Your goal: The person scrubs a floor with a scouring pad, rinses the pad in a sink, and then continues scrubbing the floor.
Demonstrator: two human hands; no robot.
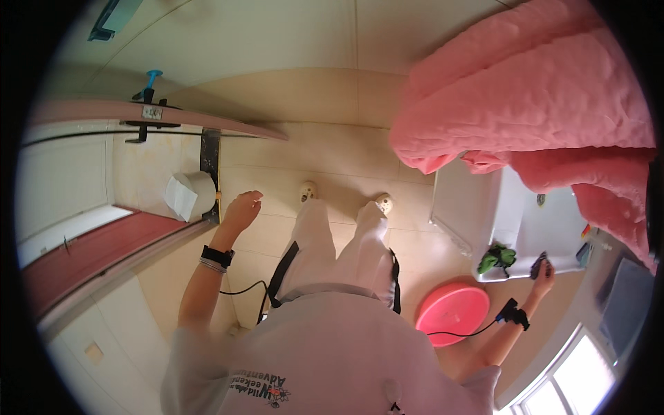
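My right hand (543,283) is at the near rim of a white sink (529,218). Its fingers hold a small dark, patterned cloth item (539,265); the exact kind is too small to tell. Just left of it, a crumpled green cloth item (495,259) with dark parts lies at the sink's corner. My left hand (243,210) hangs free over the tiled floor, fingers loosely bent and apart, with nothing in it. A waste bin (205,193) with a white sheet at its top is the thing nearest to it.
A large pink quilted fabric (519,93) hangs over the sink's far side. Below the sink, a pink basin (454,314) leans or stands by the wall. An open pink door (218,118) with black handles juts in from the left. A cable (467,333) runs from my right wrist.
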